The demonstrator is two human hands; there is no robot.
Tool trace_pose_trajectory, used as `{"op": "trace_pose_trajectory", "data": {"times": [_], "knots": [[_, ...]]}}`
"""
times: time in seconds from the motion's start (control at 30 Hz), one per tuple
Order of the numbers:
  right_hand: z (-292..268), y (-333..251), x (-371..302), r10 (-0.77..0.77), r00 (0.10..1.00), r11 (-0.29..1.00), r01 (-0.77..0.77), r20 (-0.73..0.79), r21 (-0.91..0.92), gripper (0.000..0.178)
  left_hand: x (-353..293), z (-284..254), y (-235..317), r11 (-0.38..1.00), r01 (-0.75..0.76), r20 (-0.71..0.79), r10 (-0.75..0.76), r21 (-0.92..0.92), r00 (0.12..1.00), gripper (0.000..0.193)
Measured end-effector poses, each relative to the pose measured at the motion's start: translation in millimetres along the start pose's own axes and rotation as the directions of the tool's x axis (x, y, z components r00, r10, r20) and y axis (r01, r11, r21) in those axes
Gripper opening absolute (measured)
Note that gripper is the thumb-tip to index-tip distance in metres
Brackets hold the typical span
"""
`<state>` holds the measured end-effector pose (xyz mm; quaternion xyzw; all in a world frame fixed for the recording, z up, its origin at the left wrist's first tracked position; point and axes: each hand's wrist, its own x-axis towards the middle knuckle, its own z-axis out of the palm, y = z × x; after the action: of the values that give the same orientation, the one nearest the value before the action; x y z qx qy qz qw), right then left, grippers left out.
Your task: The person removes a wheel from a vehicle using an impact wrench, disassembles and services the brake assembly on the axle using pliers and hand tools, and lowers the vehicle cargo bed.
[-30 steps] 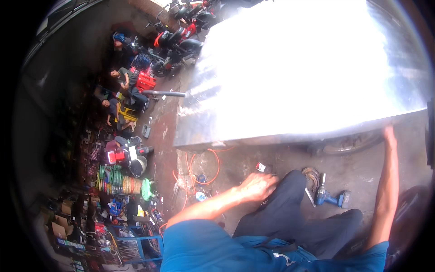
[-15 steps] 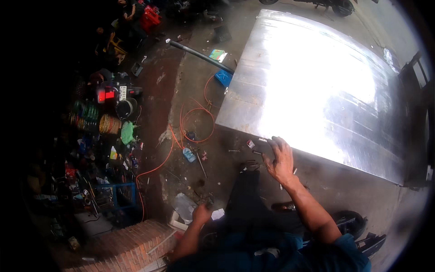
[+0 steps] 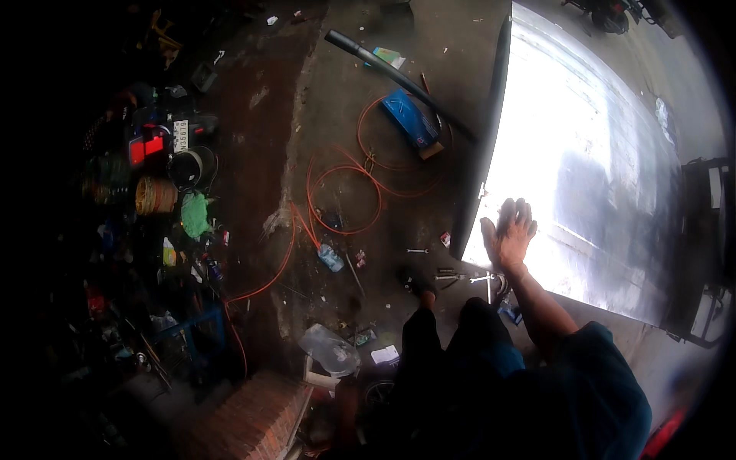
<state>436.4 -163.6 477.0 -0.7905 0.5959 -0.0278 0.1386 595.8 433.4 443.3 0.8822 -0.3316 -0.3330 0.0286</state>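
My right hand [image 3: 511, 236] lies with fingers spread against a large shiny metal panel [image 3: 567, 253], near its left end. Nothing is held in it. Bright glare washes out much of the panel, and its left edge shows a dark side. In the shadow at the lower edge my left hand cannot be made out. Below the panel's near corner, several wrenches lie on the floor, among them a pale open-ended wrench [image 3: 484, 278]. A smaller wrench [image 3: 418, 251] lies further left.
An orange hose [image 3: 381, 201] coils on the floor. Beyond it are a blue box [image 3: 410, 119] and a long dark pipe [image 3: 391, 73]. A clear plastic bag [image 3: 330, 349] lies by the brick structure [image 3: 245, 410]. Dim clutter and a motorbike [image 3: 172, 138] fill the left side.
The panel now appears further right, uncovering more of the blue box. My right hand has gone from its near edge to flat on its surface. My left hand has dropped from clear sight.
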Motion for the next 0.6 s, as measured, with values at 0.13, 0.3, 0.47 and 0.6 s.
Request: {"op": "trace_pose_trajectory", "data": {"times": [0.13, 0.3, 0.47, 0.6], "knots": [[0, -2, 0, -0.021, 0.996, 1.000, 0.020, -0.091, -0.018, 0.072, 94, -121, 106, 0.510, 0.367, 0.123, -0.450, -0.778, 0.885, 0.030], [4, -8, 3, -0.067, 0.985, 0.998, 0.063, -0.157, -0.032, 0.066, 133, -164, 111, 0.778, 0.145, -0.082, -0.244, -0.611, 0.966, 0.031], [5, 2, -1, -0.034, 0.987, 0.999, 0.030, -0.155, -0.027, 0.065, 148, -211, 101, 0.760, 0.287, 0.018, -0.341, -0.583, 0.940, 0.032], [4, 3, -4, -0.032, 0.992, 0.997, 0.024, -0.124, -0.069, 0.064, 166, -205, 42, 0.672, 0.387, 0.113, -0.414, -0.631, 0.903, 0.026]]}}
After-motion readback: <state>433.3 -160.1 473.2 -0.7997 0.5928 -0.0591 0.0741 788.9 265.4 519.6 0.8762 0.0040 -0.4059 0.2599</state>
